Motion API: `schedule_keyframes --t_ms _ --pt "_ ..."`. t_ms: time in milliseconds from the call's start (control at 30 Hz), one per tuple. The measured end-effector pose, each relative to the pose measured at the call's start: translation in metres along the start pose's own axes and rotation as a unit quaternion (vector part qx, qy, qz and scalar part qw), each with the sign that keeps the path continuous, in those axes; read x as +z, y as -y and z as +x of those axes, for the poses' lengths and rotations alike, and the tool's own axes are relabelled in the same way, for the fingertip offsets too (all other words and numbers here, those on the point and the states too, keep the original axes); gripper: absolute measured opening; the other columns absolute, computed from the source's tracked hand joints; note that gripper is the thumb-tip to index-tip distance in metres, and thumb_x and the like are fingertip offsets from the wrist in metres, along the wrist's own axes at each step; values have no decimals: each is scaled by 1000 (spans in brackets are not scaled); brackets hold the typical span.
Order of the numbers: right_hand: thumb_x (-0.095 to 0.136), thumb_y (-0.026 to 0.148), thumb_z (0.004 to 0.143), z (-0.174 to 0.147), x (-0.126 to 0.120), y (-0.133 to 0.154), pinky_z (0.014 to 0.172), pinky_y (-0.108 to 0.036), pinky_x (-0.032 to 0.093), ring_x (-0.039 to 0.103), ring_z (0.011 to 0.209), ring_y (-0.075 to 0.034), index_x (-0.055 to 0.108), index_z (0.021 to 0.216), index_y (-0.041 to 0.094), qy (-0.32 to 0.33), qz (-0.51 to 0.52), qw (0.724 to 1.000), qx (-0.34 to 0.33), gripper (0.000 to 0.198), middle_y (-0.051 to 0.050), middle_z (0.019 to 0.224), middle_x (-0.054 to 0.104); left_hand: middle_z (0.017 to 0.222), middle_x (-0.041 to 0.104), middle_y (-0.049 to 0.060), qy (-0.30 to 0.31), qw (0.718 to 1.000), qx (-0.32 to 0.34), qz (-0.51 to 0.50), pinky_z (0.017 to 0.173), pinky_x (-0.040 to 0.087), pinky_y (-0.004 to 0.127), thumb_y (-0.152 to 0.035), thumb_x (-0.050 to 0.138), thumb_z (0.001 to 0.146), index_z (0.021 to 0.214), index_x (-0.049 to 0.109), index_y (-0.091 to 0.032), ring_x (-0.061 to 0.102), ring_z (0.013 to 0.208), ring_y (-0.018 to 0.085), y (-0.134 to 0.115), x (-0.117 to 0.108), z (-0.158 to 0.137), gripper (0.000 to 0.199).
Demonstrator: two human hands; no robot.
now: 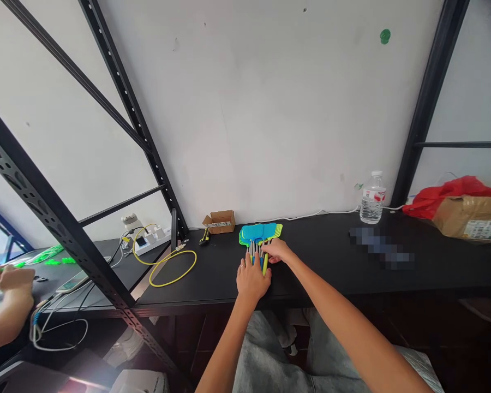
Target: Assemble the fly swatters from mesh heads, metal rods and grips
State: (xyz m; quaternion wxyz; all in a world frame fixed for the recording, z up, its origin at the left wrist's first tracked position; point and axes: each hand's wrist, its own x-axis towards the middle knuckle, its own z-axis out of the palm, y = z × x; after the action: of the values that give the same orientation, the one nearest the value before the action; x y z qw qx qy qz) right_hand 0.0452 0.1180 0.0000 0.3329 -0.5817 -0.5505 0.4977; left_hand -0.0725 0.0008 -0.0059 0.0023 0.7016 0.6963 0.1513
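Note:
A bunch of fly swatters (261,233) lies on the black table, with blue and yellow-green mesh heads stacked toward the wall. Their metal shafts and blue and yellow-green handles (265,263) point back at me. My left hand (251,277) rests on the handles from above, its fingers stretched out and a little apart; it hides part of the grips. From the right, my right hand (276,250) closes its fingers on the shafts just below the heads. How many it grips I cannot tell.
Behind on the left are a small open cardboard box (220,222), a yellow-black tool (204,236), a yellow cable (173,285) and a power strip (153,239). A water bottle (372,199) and a larger carton (472,218) stand right. Another person's hands (14,278) are far left.

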Motion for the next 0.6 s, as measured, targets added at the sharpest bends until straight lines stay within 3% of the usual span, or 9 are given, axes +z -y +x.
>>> schedule_keyframes --t_ms 167,333,467,600 --pt "68 28 66 -1 -16 -10 39 -24 51 59 43 -16 59 72 19 -7 98 995 -21 14 -1 47 55 155 30 17 11 1000 12 16 108 33 46 -45 46 88 149 35 -19 36 137 37 8 -4 -1 67" --pt "59 28 73 -12 -52 -12 42 -23 51 59 46 -14 53 72 19 -44 151 987 -31 11 -3 55 58 153 34 16 -1 999 13 36 107 35 44 -38 41 91 146 40 -20 40 134 35 18 -10 -4 58" --pt "60 28 77 -25 -82 -17 43 -22 51 63 51 -14 56 76 17 -36 173 983 -46 12 -4 66 63 151 37 16 -8 999 2 52 106 36 44 -38 39 91 144 42 -20 43 132 35 37 -15 -5 56" --pt "56 43 87 -34 -95 -29 43 -20 50 65 52 -13 62 84 16 -13 210 975 -69 28 -6 72 66 151 37 14 8 998 -7 60 107 35 42 -40 37 92 145 41 -22 42 134 33 64 -22 -5 56"
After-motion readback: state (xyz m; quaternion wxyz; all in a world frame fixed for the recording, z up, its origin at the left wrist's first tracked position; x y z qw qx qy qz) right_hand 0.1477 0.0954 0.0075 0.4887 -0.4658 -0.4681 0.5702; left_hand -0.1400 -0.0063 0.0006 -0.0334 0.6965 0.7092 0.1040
